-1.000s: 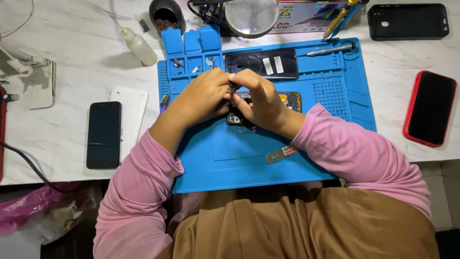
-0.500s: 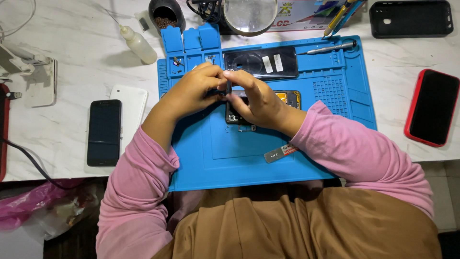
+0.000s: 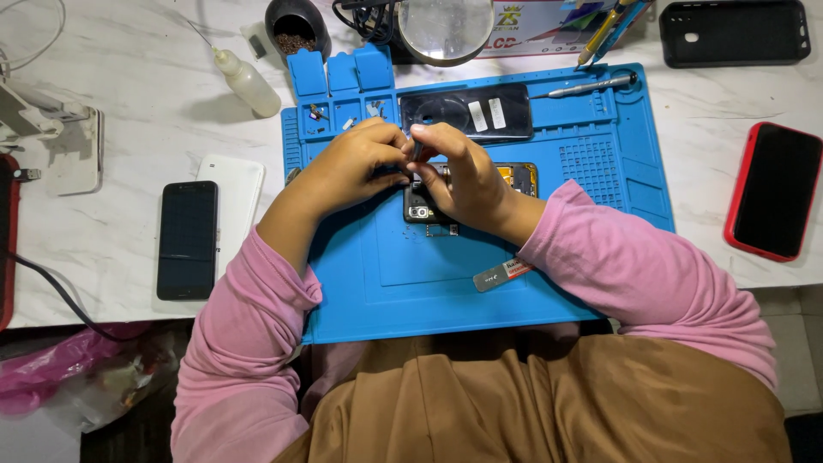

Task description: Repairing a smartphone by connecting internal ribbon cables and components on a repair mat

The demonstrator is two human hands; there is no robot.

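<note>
Fingers (image 3: 403, 141) of my left hand (image 3: 356, 167) and right hand (image 3: 459, 176) pinched together on something tiny over the opened phone (image 3: 514, 177), which lay on the blue mat (image 3: 411, 283). It looked light and fragile, so I judged it best held by its edges.

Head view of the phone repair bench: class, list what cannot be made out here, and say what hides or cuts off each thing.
- Opened phone on the blue mat: its middle is covered by the left hand and right hand.
- The small part pinched between the fingertips: too small to identify.
- Magnifier and dark cup: cut off by the top edge.
- Contents of the mat's small trays: too small to tell.
</note>
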